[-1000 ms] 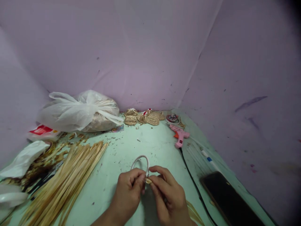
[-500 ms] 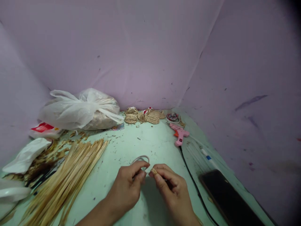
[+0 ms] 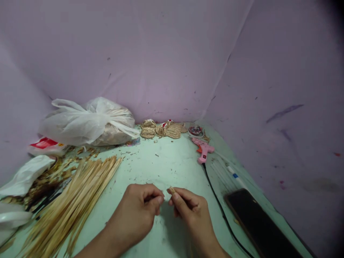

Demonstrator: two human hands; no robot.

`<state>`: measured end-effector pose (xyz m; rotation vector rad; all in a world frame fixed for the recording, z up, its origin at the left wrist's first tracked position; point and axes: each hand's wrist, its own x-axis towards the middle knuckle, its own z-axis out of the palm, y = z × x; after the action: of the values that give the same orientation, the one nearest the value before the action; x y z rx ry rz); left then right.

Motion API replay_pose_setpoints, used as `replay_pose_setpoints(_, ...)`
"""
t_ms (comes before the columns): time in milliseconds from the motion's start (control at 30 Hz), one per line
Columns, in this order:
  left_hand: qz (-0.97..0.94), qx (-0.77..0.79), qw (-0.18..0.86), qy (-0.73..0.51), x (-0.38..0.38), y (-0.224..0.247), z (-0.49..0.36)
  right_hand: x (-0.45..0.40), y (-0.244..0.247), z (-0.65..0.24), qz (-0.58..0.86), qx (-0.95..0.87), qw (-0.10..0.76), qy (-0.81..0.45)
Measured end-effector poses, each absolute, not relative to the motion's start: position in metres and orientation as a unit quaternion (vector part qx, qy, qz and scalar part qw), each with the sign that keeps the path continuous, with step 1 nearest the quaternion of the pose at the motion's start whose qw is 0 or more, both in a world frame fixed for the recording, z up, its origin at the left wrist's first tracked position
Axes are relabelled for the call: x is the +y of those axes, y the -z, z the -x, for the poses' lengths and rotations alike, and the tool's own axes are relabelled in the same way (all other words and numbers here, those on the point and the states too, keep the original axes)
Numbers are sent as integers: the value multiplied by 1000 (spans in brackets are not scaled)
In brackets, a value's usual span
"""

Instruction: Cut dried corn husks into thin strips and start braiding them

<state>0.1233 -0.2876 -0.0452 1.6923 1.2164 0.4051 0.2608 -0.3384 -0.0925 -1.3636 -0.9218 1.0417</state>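
Near the front middle of the pale green table, my left hand [image 3: 143, 206] is closed in a pinch; whatever lies between its thumb and forefinger is too small to name. Just to its right, a small tan fibre piece [image 3: 172, 190] is pinched between the thumb and fingers of my right hand [image 3: 188, 208]. The two sets of fingertips face each other with a narrow gap. To the left of my left hand lies a bundle of long dry straw-coloured strips [image 3: 77, 200].
A pink glue gun [image 3: 203, 148] with a black cord and a dark phone [image 3: 263, 225] lie at the right, beside clear sticks. Woven pieces [image 3: 168, 129] and a dish of beads [image 3: 196, 131] stand at the back. A white plastic bag [image 3: 91, 122] sits back left.
The thin pale loop that showed above my left hand is no longer visible. My left hand has shifted slightly left, and the view has moved a little.
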Motion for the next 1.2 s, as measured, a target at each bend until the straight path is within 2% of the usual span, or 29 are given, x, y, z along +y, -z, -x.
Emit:
replay_pose_setpoints(233,-617,515,549,-229,-293,56,-135,-345,92,-256,574,-522,525,-349)
replay_pose_setpoints(500,-601,529,541,-256,-295,55,-136,-345,91,-255,569,-499,538,-370)
replay_pose_setpoints(700,-603,529,533,-270,-299,53,-137,-346,82,-258,530,-548,547,-346)
replay_pose_setpoints(1033,-700,451,486,-266,-303,56,-132,-343,84,-260,512,-343,578,-535)
replay_pose_setpoints(1200,-734,427,441,-291,-304,59,-130,-341,86,-262,486,-259,548,-630)
